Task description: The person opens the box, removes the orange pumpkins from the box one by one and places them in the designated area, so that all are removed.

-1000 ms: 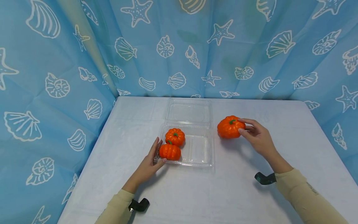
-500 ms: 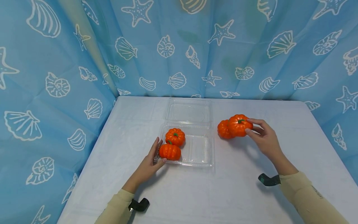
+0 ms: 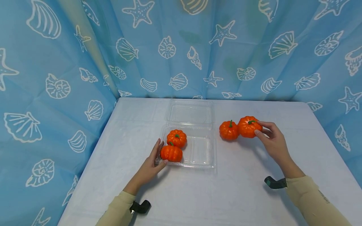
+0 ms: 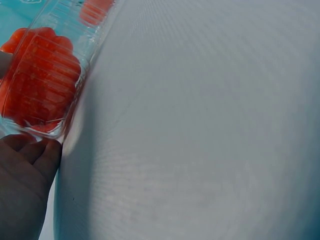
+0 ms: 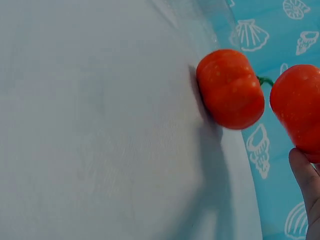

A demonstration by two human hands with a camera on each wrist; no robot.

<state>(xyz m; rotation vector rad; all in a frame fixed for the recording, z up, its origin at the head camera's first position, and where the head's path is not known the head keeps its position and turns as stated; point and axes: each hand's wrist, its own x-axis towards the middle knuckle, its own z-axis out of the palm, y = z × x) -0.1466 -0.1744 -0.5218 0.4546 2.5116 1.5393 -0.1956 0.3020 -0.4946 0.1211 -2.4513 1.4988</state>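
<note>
My right hand (image 3: pixel 273 140) pinches a small orange pumpkin (image 3: pixel 247 127) with a green stem, thumb on its near side and fingers behind. The right wrist view has this pumpkin (image 5: pixel 300 107) raised above the table. Just left of it, another pumpkin (image 3: pixel 229 130) stands upright on the table. My left hand (image 3: pixel 148 169) holds the left front corner of a clear plastic clamshell container (image 3: pixel 200 150), thumb at the front rim and fingers along the left wall. Inside, at its left, are two pumpkins, one upright at the back (image 3: pixel 177 138) and one tilted in front (image 3: pixel 171 153).
The container's lid (image 3: pixel 190 113) lies folded back behind its base. A white cloth covers the table (image 3: pixel 198 194). A blue curtain (image 3: pixel 181 56) with white shells and starfish hangs along the back and sides.
My right hand has moved right with its pumpkin, bringing the other pumpkin behind it into full sight. My left hand and the container have stayed in place.
</note>
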